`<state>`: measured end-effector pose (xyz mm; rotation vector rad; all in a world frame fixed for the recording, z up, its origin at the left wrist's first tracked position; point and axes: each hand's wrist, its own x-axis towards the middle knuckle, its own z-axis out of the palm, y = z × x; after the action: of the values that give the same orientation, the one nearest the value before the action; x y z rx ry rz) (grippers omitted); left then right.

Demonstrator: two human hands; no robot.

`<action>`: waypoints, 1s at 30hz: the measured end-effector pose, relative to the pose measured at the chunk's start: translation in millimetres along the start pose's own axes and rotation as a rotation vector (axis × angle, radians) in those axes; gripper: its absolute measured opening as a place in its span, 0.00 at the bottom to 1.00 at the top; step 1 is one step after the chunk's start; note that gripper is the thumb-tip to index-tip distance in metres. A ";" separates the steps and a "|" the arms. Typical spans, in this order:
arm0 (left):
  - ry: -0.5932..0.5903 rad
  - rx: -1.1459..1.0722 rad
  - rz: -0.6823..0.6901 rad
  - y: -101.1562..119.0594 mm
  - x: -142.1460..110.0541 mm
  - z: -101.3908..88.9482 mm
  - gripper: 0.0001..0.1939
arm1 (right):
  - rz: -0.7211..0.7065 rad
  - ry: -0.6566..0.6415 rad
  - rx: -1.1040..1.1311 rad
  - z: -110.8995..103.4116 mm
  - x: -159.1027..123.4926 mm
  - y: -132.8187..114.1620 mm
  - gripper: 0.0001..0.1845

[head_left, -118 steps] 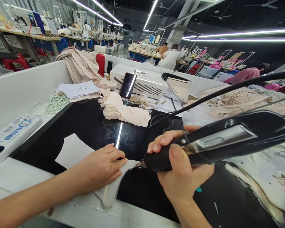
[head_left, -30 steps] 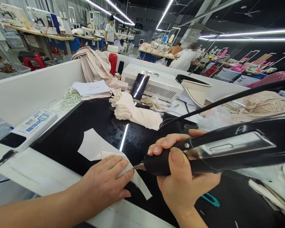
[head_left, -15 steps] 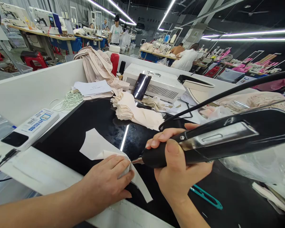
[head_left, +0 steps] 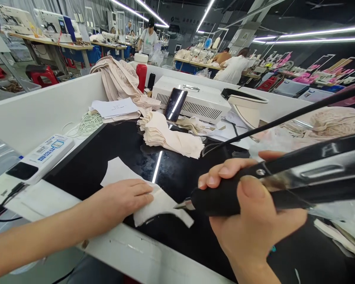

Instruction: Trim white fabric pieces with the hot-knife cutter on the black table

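My left hand (head_left: 121,199) lies flat on a white fabric piece (head_left: 162,202), fingers stretched out and close together. The piece has a curved front edge and a narrow strip running off to the right. My right hand (head_left: 254,221) is wrapped round a black corded hand tool (head_left: 221,197) with a pointed metal tip and a silver lever along its body. The tip is at the fabric's right part, by the narrow strip; whether it touches cannot be made out. A small teal object (head_left: 273,249) shows beside my right wrist, mostly hidden.
A stack of cream fabric pieces (head_left: 171,136) lies on the black work surface (head_left: 85,165). Behind it, a phone (head_left: 176,103) leans on a white vented box (head_left: 205,108). The tool's black cable (head_left: 284,122) crosses the right side. A white device (head_left: 43,159) sits at left.
My left hand has gone from gripping the folded fabric to lying flat, farther left. The fold is spread out. My right hand and the tool have moved right, covering most of the teal object.
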<state>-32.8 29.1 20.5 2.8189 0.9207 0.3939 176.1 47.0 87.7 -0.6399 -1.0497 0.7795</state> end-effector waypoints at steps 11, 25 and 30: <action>-0.070 0.324 -0.057 40.3 19.9 21.7 0.06 | -0.038 -0.017 0.003 -22.4 -26.8 -20.1 0.22; 0.002 0.395 -0.086 40.8 16.6 12.2 0.09 | -0.091 -0.016 -0.032 -31.1 -30.3 -6.7 0.19; 0.164 0.281 0.088 51.5 24.2 3.7 0.13 | -0.079 -0.020 -0.029 -30.3 -32.2 -3.9 0.19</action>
<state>15.7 2.1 33.3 3.1302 0.9525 0.5553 195.8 15.7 63.2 -0.6126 -1.0998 0.7048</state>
